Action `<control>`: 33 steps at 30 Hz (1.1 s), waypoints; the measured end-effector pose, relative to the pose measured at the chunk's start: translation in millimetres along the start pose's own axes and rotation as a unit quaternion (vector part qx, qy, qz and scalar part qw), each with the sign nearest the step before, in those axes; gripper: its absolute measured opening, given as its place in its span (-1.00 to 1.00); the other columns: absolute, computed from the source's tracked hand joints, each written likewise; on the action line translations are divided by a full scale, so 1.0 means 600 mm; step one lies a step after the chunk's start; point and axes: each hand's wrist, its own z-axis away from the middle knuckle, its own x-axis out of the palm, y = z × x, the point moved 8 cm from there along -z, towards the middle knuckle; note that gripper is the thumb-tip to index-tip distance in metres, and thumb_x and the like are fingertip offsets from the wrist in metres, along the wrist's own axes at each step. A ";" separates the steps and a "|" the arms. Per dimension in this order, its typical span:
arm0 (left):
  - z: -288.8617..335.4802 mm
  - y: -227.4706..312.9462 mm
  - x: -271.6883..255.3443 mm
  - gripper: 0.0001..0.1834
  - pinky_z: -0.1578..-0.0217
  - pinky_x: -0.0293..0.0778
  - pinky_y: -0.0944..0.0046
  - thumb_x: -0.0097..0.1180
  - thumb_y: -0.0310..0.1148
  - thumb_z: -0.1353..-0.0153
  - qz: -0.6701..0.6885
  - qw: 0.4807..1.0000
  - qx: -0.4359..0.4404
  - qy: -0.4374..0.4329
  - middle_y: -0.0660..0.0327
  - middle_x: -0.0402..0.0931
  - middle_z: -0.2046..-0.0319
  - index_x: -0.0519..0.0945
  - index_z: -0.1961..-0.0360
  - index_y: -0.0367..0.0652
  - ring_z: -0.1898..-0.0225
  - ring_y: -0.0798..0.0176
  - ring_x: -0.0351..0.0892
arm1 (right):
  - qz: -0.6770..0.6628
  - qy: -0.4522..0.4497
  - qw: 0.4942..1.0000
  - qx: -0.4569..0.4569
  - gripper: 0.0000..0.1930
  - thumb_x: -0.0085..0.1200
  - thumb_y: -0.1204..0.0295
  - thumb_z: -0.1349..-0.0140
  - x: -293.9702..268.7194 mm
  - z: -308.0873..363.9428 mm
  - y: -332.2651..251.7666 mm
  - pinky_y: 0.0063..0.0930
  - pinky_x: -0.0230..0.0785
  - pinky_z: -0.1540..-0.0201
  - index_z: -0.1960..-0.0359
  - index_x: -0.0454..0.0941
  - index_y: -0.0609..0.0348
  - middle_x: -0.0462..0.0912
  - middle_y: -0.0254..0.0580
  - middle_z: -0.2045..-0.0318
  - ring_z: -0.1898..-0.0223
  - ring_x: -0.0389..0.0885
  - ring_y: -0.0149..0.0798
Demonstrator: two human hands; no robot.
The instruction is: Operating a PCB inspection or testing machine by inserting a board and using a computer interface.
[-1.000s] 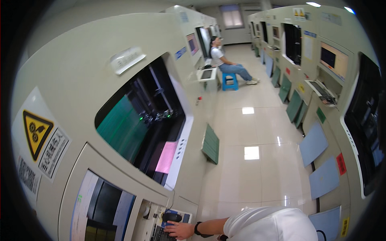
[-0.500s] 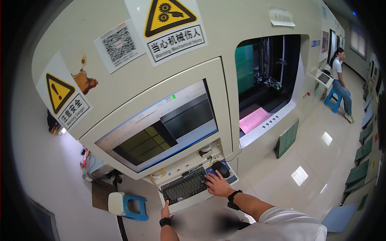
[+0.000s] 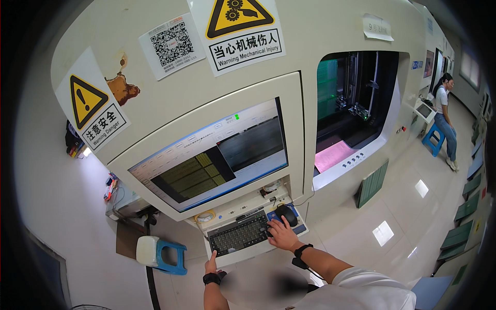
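Note:
My right hand (image 3: 283,236) lies with fingers stretched out over the right end of a black keyboard (image 3: 240,235), just below a black mouse (image 3: 285,215). My left hand (image 3: 211,265) is at the front left corner of the pale keyboard tray (image 3: 250,254); its thumb points up against the edge, and the other fingers are hidden. Both wrists wear black bands. Above the keyboard, a tilted monitor (image 3: 212,155) set into a large cream machine (image 3: 181,111) displays a yellowish grid panel and a dark grey panel.
Right of the monitor, a machine window (image 3: 356,98) shows a green panel and a pink-lit surface. A green board (image 3: 372,184) leans below it. One blue-and-white stool (image 3: 163,254) stands at left. Far right, a person (image 3: 445,119) sits on a blue stool (image 3: 433,139); several boards line the wall.
The whole view has shifted slightly, moving the machine's upper part rightward in the picture. On the monitor, the yellowish panel now displays a finer grid. Both hands keep nearly the same places.

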 end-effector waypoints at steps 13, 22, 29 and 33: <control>0.012 0.001 -0.012 0.11 0.13 0.46 -0.17 0.34 0.32 0.05 -0.004 0.999 -0.015 0.028 -0.05 0.36 -0.19 0.30 -0.29 -0.37 -0.13 -0.12 0.38 | -0.009 -0.013 1.000 0.005 -0.66 0.09 0.13 -0.21 0.002 -0.001 -0.005 0.16 -0.24 -0.47 0.15 0.59 0.10 0.43 -0.19 -0.21 -0.35 0.25 -0.12; 0.012 0.000 -0.005 0.14 0.05 0.41 -0.18 0.34 0.33 0.06 0.002 1.000 -0.014 0.011 -0.05 0.32 -0.24 0.29 -0.31 -0.38 -0.18 -0.13 0.31 | -0.029 0.016 0.999 -0.003 -0.70 0.12 0.15 -0.18 -0.004 -0.002 -0.004 0.13 -0.24 -0.48 0.18 0.59 0.06 0.44 -0.18 -0.20 -0.34 0.26 -0.12; -0.007 -0.013 -0.020 -0.02 0.09 0.41 -0.24 0.29 0.35 0.00 -0.008 0.998 -0.016 0.052 0.04 0.45 -0.16 0.43 -0.24 -0.21 -0.11 -0.08 0.44 | -0.023 -0.002 1.000 -0.020 -0.68 0.11 0.13 -0.19 -0.006 -0.008 -0.017 0.14 -0.27 -0.48 0.12 0.60 0.02 0.43 -0.20 -0.22 -0.35 0.26 -0.13; -0.005 -0.008 -0.005 -0.06 0.11 0.41 -0.23 0.31 0.31 -0.01 -0.001 0.999 -0.015 0.043 0.05 0.47 -0.13 0.46 -0.22 -0.21 -0.10 -0.06 0.44 | -0.024 0.026 0.999 0.001 -0.69 0.11 0.12 -0.18 -0.013 -0.003 -0.002 0.14 -0.27 -0.48 0.23 0.60 0.09 0.44 -0.20 -0.21 -0.35 0.26 -0.15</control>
